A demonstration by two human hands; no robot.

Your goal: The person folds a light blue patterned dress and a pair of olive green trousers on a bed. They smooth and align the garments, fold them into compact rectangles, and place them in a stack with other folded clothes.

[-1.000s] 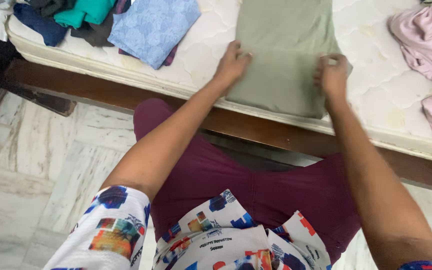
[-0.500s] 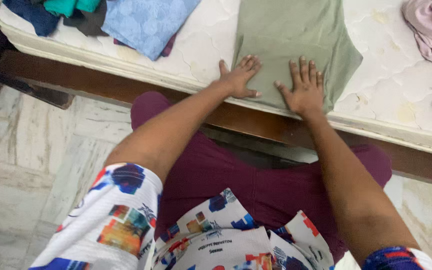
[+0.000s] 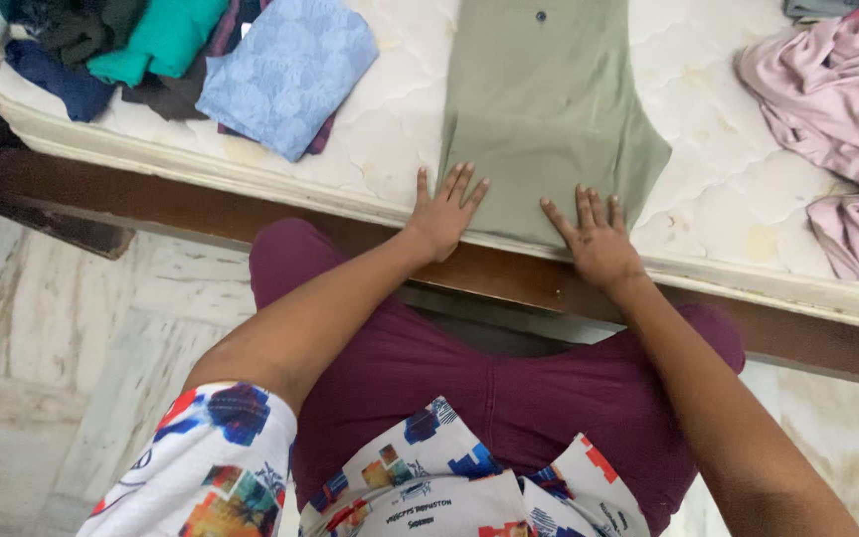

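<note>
A sage-green garment (image 3: 544,109) lies flat and folded on a white quilted mattress (image 3: 718,189), its near edge at the mattress rim. My left hand (image 3: 444,214) rests flat with fingers spread on the garment's near left corner. On the near right edge my right hand (image 3: 594,239) presses flat too, fingers apart. Neither hand grips anything.
A pile of folded clothes (image 3: 280,70), light blue, teal and dark, sits at the mattress's left end. A crumpled pink garment (image 3: 837,119) lies at the right. A dark wooden bed frame (image 3: 509,273) runs below the mattress, and a marble floor (image 3: 62,338) lies to my left.
My hands went from pinching the garment's sides to lying flat on it, then slid toward me to its near edge. The view shifted slightly.
</note>
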